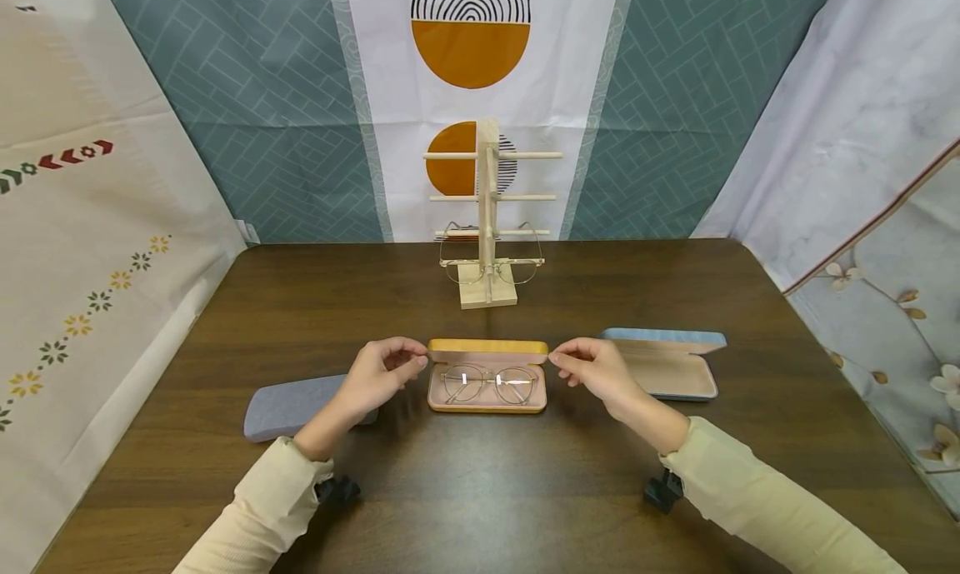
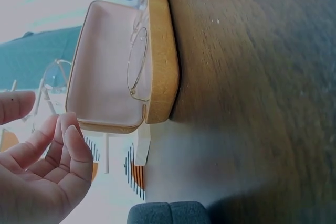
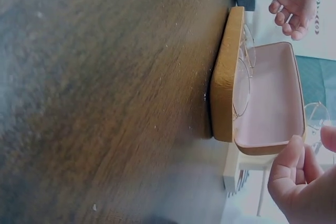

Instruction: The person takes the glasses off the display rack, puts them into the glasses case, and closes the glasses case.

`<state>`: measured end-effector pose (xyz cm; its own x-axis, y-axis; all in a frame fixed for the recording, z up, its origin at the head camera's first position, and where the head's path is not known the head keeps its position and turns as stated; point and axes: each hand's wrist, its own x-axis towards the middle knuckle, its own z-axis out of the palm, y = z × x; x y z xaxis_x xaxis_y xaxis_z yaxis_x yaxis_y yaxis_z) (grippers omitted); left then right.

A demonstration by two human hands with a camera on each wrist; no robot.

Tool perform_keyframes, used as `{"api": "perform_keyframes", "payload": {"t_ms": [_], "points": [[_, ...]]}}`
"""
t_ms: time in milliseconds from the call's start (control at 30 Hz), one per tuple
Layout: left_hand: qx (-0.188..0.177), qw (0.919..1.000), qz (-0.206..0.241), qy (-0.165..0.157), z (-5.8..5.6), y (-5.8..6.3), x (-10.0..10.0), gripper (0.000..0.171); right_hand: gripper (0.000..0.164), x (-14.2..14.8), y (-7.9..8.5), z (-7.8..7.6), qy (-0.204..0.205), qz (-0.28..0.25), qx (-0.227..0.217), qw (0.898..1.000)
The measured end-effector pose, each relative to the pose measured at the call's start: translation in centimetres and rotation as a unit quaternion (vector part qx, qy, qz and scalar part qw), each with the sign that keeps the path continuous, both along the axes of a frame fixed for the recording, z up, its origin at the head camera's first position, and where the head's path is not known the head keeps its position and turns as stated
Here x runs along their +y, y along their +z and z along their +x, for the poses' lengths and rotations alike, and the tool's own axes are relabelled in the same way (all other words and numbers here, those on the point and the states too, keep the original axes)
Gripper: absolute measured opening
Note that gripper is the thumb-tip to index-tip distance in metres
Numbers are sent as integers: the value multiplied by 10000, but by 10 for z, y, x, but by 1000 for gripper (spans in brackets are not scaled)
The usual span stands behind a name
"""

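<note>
The thin metal-framed glasses with round lenses [image 1: 488, 381] lie in the base of the mustard-yellow, pink-lined hard case [image 1: 487, 409], midway between your hands on the dark brown wooden table [image 1: 487, 491]. Its yellow lid [image 1: 487, 346] stands raised, and you appear to be at the lid-handling step, though one instant cannot tell you whether it is opening or closing. Your left hand [image 1: 382, 374] and right hand [image 1: 596, 370] are at its two far corners, fingers loosely bent at or against the edge, neither gripping the glasses; whether the left fingertips truly touch, you cannot be sure. If you mean to close it, the move would call for even pressure from both sides, with the frame kept below the rim; if you mean to take the glasses out, steady the lid first. Just right of your case sits an open light-blue case [image 1: 667, 395], to your left a closed grey-blue oblong case [image 1: 296, 403] partly behind your arm, and beyond, a pale wooden display stand [image 1: 487, 216] with a second pair of wire-rimmed glasses [image 1: 528, 262]. Your head view gives you this whole layout but foreshortens the lid; your wrist views show its pink inner face broadly, and your thumbs apart from the fingertips.
</note>
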<state>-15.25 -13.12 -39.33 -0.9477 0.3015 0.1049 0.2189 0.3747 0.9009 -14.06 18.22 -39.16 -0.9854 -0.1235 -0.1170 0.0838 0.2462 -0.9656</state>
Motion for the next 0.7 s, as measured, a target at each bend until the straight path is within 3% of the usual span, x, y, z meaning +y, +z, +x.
{"api": "perform_keyframes", "payload": {"t_ms": [300,567,700], "points": [[-107,9995,-29,306,-7,-2,2,21,24,-5,-4,-7,-126,82,47,9999],[-360,9991,-159,177,-12,-2,11,39,30,-8,-5,-10,-89,100,-15,9999],[-435,9989,-143,132,-17,-9,13,40,33,-8,-10,-14,-58,121,-22,9999]]}}
